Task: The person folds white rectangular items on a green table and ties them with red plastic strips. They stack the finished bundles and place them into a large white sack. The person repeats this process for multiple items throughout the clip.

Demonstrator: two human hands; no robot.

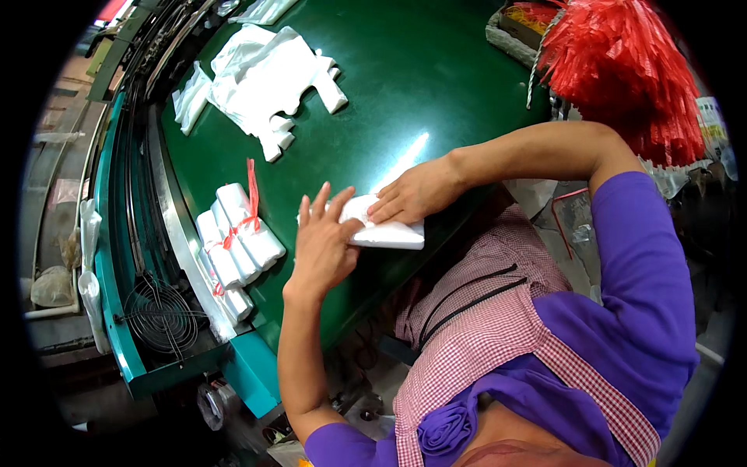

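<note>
A folded white bundle of plastic bags (398,234) lies near the front edge of the green tabletop (389,86). My right hand (416,191) rests flat on its top, fingers stretched out. At its left end is my left hand (325,240), fingers spread and the thumb reaching onto the bundle. Left of that hand sit several rolled white bundles (243,233), side by side and bound with red ties (253,198). A loose spread stack of white plastic carrier bags (261,74) lies farther back on the table.
A large bunch of red plastic strips (622,74) hangs at the far right. Along the left runs a teal machine frame (117,233) with a metal rail and a round wire guard (163,311). More white plastic (264,9) lies at the table's far edge.
</note>
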